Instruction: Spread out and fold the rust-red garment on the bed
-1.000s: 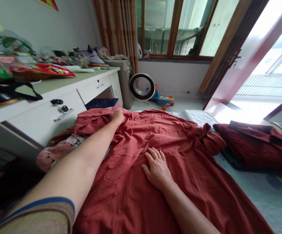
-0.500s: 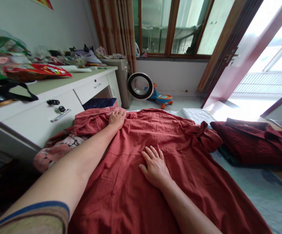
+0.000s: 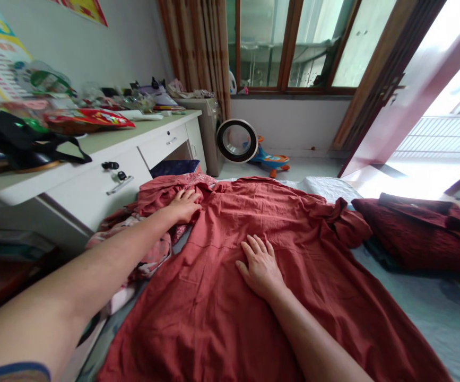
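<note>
A rust-red shirt (image 3: 214, 281) lies spread out on a bed, its far end toward the window. My right hand (image 3: 262, 268) rests palm down near its middle, flat with the fingers apart. My left hand (image 3: 185, 206) lies on the shirt's left shoulder, beside the bunched left sleeve (image 3: 154, 193); its fingers are spread and slightly bent over the cloth. On the right side, the other sleeve (image 3: 349, 223) is crumpled. Under my left forearm, a pink patterned cloth (image 3: 154, 260) shows beside the shirt.
Dark red folded clothes (image 3: 424, 231) lie on the pale bedsheet (image 3: 448, 318) at the right. A white desk (image 3: 94, 185) with cluttered top stands close on the left. Beyond are a washing machine with its round door (image 3: 218, 140) open and a blue-orange ride-on toy (image 3: 269, 159).
My left hand has slid left and toward me along the shirt's shoulder, and the left sleeve is more bunched. My right hand keeps its place on the cloth. The view has turned slightly left.
</note>
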The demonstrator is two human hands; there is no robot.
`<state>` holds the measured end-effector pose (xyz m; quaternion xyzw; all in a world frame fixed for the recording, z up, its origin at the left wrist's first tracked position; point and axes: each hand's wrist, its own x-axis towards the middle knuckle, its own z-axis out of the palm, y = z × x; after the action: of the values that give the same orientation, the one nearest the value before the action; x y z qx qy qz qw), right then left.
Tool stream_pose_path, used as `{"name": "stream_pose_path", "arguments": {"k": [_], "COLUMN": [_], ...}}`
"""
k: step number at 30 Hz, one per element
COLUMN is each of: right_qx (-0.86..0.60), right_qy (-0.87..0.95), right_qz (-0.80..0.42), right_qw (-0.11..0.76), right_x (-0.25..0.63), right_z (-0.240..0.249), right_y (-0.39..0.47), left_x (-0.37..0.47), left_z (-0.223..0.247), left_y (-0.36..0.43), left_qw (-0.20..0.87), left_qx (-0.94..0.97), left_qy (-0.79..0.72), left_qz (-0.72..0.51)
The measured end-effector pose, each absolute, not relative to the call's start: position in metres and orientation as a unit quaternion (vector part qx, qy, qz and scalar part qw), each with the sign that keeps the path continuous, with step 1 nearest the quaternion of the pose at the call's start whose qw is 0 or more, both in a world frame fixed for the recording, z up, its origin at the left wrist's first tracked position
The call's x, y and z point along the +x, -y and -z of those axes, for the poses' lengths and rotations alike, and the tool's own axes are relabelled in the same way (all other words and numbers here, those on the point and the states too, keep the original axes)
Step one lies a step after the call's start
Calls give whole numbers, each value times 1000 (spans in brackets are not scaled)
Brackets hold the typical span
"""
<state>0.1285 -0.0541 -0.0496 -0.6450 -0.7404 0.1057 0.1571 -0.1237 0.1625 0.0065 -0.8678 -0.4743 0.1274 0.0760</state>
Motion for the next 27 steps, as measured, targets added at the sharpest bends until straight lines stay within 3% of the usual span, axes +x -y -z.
{"name": "stream_pose_path", "arguments": {"k": [22, 27], "right_qx": [-643, -642], "right_qy": [744, 745], "right_qz": [-99, -95], "right_qw": [152, 151], "right_x": [129, 129], "right_z": [48, 49], "right_y": [55, 55], "left_x": [-177, -152], "left_z": [-12, -15], "left_y": [-136, -115], "left_qw": [221, 171], "left_qx": [-852, -854], "left_qy": [470, 490], "left_qz": [-64, -39]}}
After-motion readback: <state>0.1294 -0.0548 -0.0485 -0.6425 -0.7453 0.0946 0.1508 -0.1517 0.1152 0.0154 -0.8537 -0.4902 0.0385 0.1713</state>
